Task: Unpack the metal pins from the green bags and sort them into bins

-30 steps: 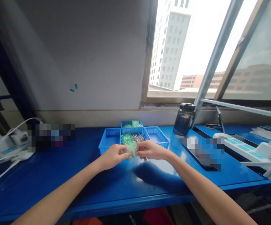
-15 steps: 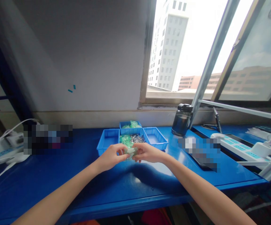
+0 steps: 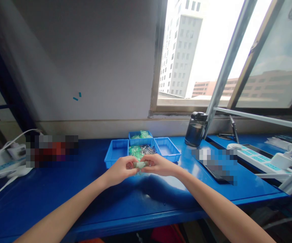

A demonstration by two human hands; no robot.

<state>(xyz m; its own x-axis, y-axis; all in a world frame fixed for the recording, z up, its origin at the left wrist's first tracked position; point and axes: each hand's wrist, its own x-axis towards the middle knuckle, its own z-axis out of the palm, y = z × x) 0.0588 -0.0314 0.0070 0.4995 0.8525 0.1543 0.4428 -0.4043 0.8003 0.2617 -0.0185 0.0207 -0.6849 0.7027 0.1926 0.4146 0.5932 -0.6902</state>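
My left hand [image 3: 122, 170] and my right hand [image 3: 158, 164] meet in front of the blue bins, fingers closed on a small pale green plastic bag [image 3: 140, 164] between them. What the bag holds is too small to make out. Just behind my fingers, the middle bin carries green plastic packets [image 3: 135, 151] and a heap of metal pieces like screws [image 3: 147, 149]. An open blue bin [image 3: 117, 150] stands on the left, another blue bin [image 3: 166, 148] on the right. The back bin [image 3: 140, 137] contains more green bags [image 3: 144, 134].
A dark bottle [image 3: 195, 130] stands right of the bins, with a phone [image 3: 215, 173] lying in front of it. A white power strip [image 3: 259, 158] lies farther right by a metal frame. White cables and plugs [image 3: 11, 158] crowd the left end of the blue table [image 3: 85, 189].
My hands have drawn slightly closer together. The bag has shifted a little between my fingertips, and less of it shows. The bins have not moved.
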